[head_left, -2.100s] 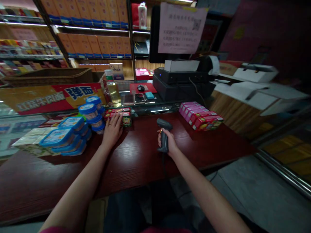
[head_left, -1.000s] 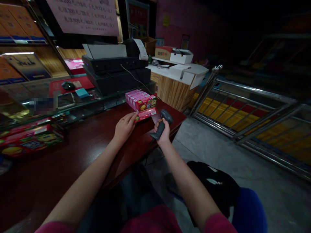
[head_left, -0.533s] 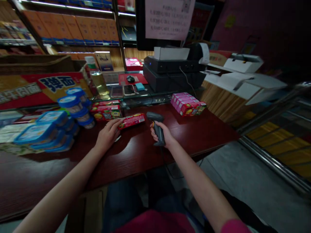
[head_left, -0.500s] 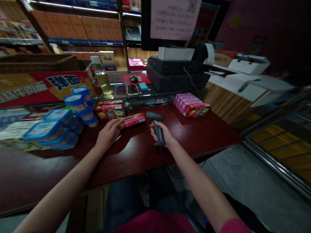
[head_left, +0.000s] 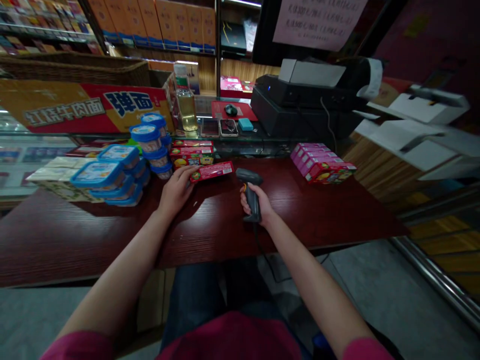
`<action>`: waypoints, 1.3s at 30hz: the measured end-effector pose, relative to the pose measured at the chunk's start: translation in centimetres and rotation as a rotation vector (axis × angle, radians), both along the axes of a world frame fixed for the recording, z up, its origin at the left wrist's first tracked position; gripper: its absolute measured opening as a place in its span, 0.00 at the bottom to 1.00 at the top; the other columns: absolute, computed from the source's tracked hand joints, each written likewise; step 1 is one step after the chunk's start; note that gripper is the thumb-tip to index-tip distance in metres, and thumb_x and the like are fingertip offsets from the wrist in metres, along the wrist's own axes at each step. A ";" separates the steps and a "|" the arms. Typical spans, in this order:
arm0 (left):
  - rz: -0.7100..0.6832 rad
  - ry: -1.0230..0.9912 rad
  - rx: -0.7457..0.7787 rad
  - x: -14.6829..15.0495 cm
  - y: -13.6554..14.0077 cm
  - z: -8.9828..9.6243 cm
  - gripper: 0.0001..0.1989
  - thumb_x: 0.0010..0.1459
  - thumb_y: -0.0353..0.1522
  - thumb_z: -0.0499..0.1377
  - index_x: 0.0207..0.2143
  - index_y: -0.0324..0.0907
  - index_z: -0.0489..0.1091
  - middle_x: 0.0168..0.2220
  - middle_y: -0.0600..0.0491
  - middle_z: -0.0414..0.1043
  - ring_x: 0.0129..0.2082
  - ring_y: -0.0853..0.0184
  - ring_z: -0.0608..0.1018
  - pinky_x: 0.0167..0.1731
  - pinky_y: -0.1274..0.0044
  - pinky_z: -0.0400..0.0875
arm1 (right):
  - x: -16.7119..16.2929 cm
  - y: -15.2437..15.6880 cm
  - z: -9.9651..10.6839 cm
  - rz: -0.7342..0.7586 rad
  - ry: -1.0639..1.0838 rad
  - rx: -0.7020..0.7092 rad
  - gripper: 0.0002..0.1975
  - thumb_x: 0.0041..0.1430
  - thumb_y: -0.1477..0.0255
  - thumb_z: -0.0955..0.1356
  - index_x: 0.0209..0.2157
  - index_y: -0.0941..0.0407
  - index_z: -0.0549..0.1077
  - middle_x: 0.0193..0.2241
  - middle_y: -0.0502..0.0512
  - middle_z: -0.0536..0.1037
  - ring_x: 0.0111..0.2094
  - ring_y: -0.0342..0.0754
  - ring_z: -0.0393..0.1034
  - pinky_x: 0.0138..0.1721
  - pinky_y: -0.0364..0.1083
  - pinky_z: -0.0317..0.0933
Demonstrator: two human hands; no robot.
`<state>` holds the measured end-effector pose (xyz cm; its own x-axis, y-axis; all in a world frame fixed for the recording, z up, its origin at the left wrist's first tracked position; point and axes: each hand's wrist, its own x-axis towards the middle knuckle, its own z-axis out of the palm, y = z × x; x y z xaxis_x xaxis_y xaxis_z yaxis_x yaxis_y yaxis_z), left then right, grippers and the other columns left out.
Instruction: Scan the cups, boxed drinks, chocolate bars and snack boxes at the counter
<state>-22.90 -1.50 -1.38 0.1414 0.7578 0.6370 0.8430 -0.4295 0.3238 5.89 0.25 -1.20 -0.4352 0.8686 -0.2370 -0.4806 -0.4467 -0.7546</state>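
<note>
My left hand (head_left: 177, 188) is closed on the left end of a flat red box (head_left: 213, 171) with printed pictures, just above the dark red-brown tabletop (head_left: 221, 225). In my right hand (head_left: 258, 202) is a dark grey barcode scanner (head_left: 252, 192), its head turned left toward the box and its cable hanging below. Behind the held box sit similar red boxes (head_left: 193, 154). Left of my left hand are stacked round blue-lidded tubs (head_left: 144, 134) and rectangular blue-lidded containers (head_left: 98, 175). A row of pink and red boxes (head_left: 323, 164) lies to the right.
A cardboard carton (head_left: 90, 107), a bottle of yellowish liquid (head_left: 186, 102), phones (head_left: 228, 127) and a mouse (head_left: 230, 110) occupy the glass counter behind. A black printer unit (head_left: 300, 107) stands below the monitor (head_left: 262, 35). Green-white packs (head_left: 60, 175) lie at left.
The camera view has shifted, so the scene sits further right. My left hand still holds the red box and my right hand the scanner; both have barely moved over the table.
</note>
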 end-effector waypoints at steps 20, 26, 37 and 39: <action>0.094 -0.067 0.061 -1.9 -0.1 0.0 0.27 0.69 0.28 0.51 0.68 0.46 0.62 0.67 0.42 0.61 0.68 0.58 0.67 0.68 0.61 0.64 | 0.5 -0.6 0.0 0.010 0.022 0.021 0.14 0.58 0.59 0.72 0.33 0.56 0.73 0.19 0.46 0.69 0.14 0.39 0.56 0.11 0.37 0.49; 0.273 0.123 0.062 -1.5 -0.4 0.6 0.29 0.70 0.25 0.46 0.71 0.43 0.60 0.70 0.41 0.62 0.72 0.56 0.62 0.70 0.60 0.61 | 0.5 -0.4 -0.4 0.035 0.007 0.037 0.14 0.56 0.59 0.73 0.34 0.55 0.72 0.20 0.46 0.69 0.15 0.40 0.56 0.11 0.38 0.50; 0.258 0.353 -0.029 1.3 0.0 0.6 0.32 0.67 0.26 0.49 0.73 0.42 0.57 0.72 0.46 0.60 0.72 0.55 0.62 0.72 0.59 0.55 | 0.4 -0.4 -0.4 0.032 0.003 0.007 0.14 0.55 0.59 0.73 0.33 0.56 0.74 0.20 0.46 0.69 0.15 0.39 0.56 0.11 0.37 0.49; 0.259 0.344 -0.037 0.9 0.0 0.6 0.33 0.66 0.26 0.50 0.72 0.42 0.57 0.72 0.46 0.60 0.72 0.55 0.63 0.72 0.58 0.55 | 0.4 -0.4 -0.4 0.036 0.006 0.003 0.14 0.55 0.59 0.73 0.34 0.56 0.74 0.20 0.46 0.69 0.15 0.39 0.56 0.11 0.37 0.50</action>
